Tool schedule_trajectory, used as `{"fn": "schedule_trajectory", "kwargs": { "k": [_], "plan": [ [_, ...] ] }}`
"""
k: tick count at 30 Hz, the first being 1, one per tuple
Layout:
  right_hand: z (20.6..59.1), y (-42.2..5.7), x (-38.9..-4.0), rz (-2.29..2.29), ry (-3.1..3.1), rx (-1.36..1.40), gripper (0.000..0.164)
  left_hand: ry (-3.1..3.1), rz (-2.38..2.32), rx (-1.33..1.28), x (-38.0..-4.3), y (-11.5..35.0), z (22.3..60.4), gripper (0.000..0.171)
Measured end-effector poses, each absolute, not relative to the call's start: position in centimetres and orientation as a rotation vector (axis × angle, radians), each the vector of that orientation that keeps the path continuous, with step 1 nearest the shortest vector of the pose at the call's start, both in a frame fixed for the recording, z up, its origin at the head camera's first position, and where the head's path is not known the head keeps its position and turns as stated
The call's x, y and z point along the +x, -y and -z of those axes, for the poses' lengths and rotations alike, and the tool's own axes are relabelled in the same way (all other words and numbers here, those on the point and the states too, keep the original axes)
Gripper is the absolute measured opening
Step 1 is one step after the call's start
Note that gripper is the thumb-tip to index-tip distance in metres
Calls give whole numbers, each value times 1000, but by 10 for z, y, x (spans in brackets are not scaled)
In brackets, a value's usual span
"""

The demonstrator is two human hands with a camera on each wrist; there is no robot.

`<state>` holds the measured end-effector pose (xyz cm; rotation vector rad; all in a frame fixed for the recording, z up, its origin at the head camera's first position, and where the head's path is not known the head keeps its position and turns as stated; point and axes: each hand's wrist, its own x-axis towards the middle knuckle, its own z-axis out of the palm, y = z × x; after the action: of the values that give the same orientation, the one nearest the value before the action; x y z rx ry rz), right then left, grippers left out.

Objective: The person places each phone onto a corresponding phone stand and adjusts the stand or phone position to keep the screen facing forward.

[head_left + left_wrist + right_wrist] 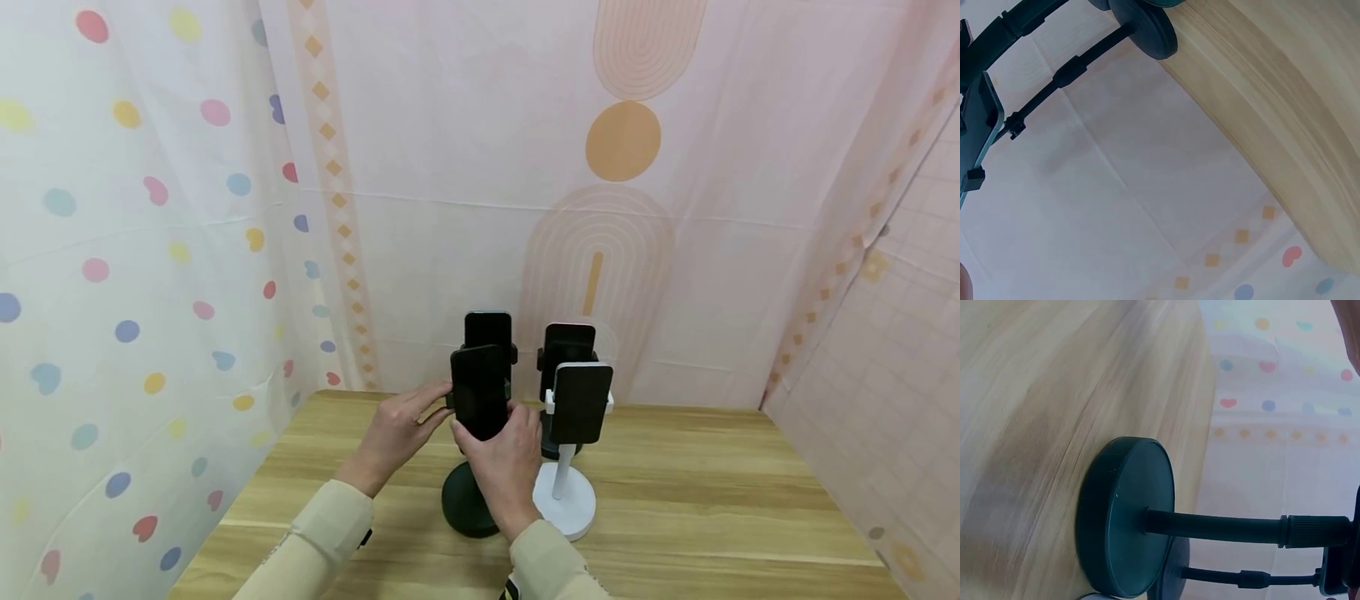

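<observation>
A black smartphone (480, 392) sits in the clamp of a dark green phone stand, leaning slightly to one side. My right hand (506, 458) grips the lower part of this phone, thumb across its bottom edge and fingers at its right side. At the left side of the phone, my left hand (401, 425) pinches the stand's clamp between thumb and fingers. The stand's round base (1125, 515) rests on the table, and its ribbed pole (1235, 526) shows in the right wrist view. In the left wrist view only a bit of fingertip shows at the edge.
Close behind stands another phone (487, 327) on a dark stand. To the right, a white stand (566, 504) holds a phone (582, 404), with a further phone (567, 342) on a black stand behind it. Patterned curtains (450, 150) border the wooden table (697, 500).
</observation>
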<state>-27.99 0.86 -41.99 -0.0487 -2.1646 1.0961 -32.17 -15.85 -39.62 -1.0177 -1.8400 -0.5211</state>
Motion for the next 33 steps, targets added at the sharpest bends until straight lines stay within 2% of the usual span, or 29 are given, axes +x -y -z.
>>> {"fn": "schedule_trajectory", "kwargs": {
  "k": [8, 15, 22, 33],
  "plan": [
    [419, -9, -278, -1106, 2208, -58, 82, 1866, 658, -1022, -319, 157, 401, 50],
    [416, -11, -277, -1143, 2247, -71, 87, 2208, 1063, -687, -311, 142, 394, 48],
    [415, -17, -276, -1282, 2220, -34, 69, 2366, 1355, -477, -309, 134, 387, 45],
    [405, -31, -288, -1572, 2153, 156, 46, 2350, 1422, -519, -314, 128, 383, 24]
  ]
}}
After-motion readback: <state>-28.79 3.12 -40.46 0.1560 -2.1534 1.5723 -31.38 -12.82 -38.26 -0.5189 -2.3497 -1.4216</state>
